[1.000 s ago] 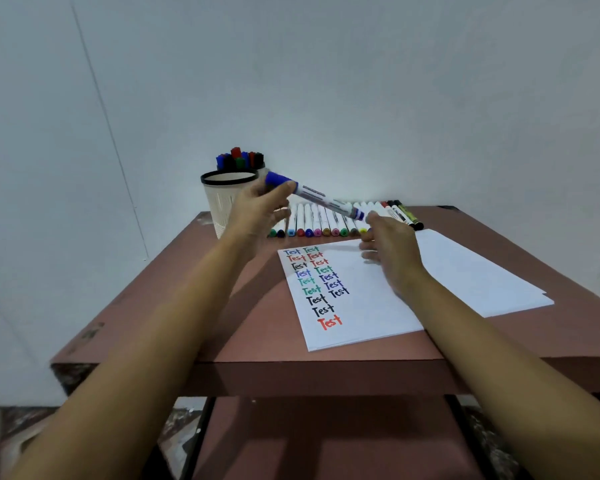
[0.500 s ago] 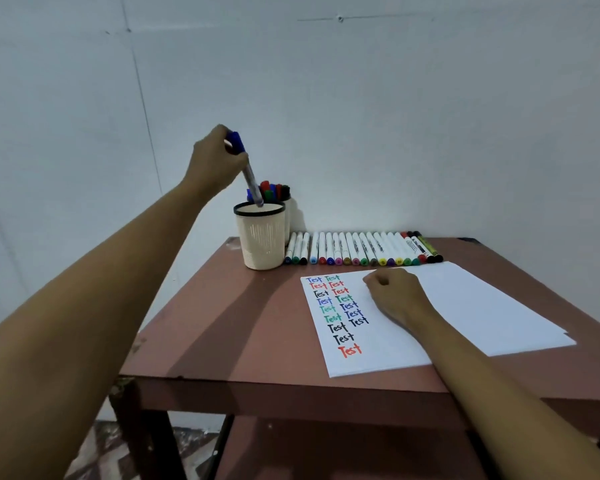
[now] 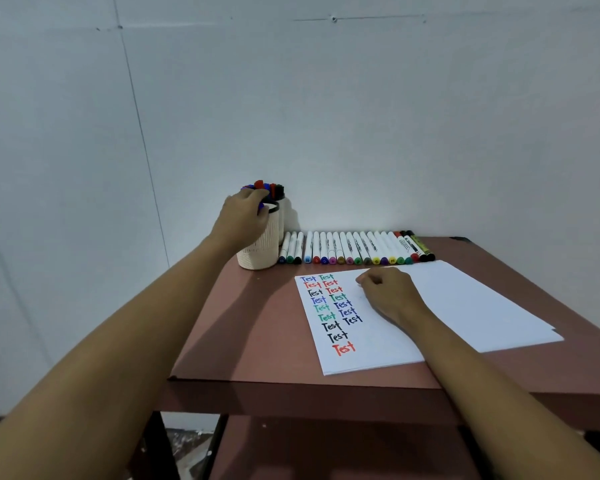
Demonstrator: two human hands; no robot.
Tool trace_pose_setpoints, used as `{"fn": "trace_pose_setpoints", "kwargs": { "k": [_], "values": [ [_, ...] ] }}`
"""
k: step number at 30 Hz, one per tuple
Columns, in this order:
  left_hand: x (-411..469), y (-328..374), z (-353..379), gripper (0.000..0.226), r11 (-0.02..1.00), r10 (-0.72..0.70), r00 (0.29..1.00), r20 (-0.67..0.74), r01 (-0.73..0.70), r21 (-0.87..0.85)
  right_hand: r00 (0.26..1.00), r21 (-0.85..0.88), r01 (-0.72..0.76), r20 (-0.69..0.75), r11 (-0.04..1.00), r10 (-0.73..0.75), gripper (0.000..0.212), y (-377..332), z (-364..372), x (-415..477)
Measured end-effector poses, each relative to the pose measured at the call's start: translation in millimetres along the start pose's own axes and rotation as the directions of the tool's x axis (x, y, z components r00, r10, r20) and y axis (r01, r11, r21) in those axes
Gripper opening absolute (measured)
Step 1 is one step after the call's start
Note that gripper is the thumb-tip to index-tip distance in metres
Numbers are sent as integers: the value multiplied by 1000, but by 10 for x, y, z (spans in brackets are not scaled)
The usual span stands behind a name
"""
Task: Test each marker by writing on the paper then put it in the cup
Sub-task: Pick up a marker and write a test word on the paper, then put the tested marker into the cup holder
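A cream ribbed cup [image 3: 261, 249] with a black rim stands at the table's back left. My left hand [image 3: 245, 216] is over its mouth, fingers curled round the blue marker [image 3: 264, 206], of which only the blue cap end shows at the rim. The white paper [image 3: 465, 306] lies in front of me with two columns of coloured "Test" words [image 3: 329, 310] on its left side. My right hand [image 3: 387, 292] rests on the paper as a curled fist with nothing in it. A row of several capped markers [image 3: 354, 252] lies along the wall behind the paper.
A second cup [image 3: 282, 216] holding red, blue and black markers stands right behind the first, against the white wall. The brown table [image 3: 250, 334] has its front edge close to me and a lower shelf [image 3: 326, 452] underneath.
My left hand has come down from above the cup to its rim, and the blue marker has sunk into the cup. My right hand has stayed on the paper.
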State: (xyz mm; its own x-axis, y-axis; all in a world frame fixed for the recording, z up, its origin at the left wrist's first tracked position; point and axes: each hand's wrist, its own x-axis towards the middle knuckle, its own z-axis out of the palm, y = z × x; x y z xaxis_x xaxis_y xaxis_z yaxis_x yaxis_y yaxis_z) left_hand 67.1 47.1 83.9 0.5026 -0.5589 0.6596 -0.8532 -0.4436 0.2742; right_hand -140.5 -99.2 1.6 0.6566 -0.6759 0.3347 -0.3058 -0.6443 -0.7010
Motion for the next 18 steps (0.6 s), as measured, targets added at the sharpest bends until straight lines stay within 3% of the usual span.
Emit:
{"fn": "trace_pose_setpoints", "kwargs": {
  "k": [3, 5, 8, 10, 13, 16, 18],
  "values": [
    [-152, 179, 134, 35, 986, 134, 986, -103, -143, -83, 1000, 12, -4, -4, 1000, 4, 28, 0, 6, 11],
    [-291, 349, 285, 34, 975, 170, 983, -62, -177, -131, 1000, 4, 2, -8, 1000, -2, 28, 13, 0, 11],
    [-489, 500, 570, 33, 977, 159, 984, 77, -146, -156, 1000, -38, 8, -16, 999, -9, 28, 29, 22, 25],
    [-583, 515, 665, 39, 989, 96, 963, 252, -63, -137, 998, -133, 66, 28, 989, -63, 29, 20, 62, 29],
    [-588, 493, 724, 47, 998, -11, 841, 541, 43, -46, 979, -367, 198, 112, 909, -168, 32, -1, 122, 15],
    [-582, 473, 766, 48, 999, -16, 813, 582, 32, -18, 969, -439, 223, 198, 870, -148, 33, -19, 86, 15],
    [-568, 445, 805, 47, 999, -10, 817, 576, 26, -19, 963, -355, 192, 250, 915, -105, 28, -34, -14, 72]
  ]
}}
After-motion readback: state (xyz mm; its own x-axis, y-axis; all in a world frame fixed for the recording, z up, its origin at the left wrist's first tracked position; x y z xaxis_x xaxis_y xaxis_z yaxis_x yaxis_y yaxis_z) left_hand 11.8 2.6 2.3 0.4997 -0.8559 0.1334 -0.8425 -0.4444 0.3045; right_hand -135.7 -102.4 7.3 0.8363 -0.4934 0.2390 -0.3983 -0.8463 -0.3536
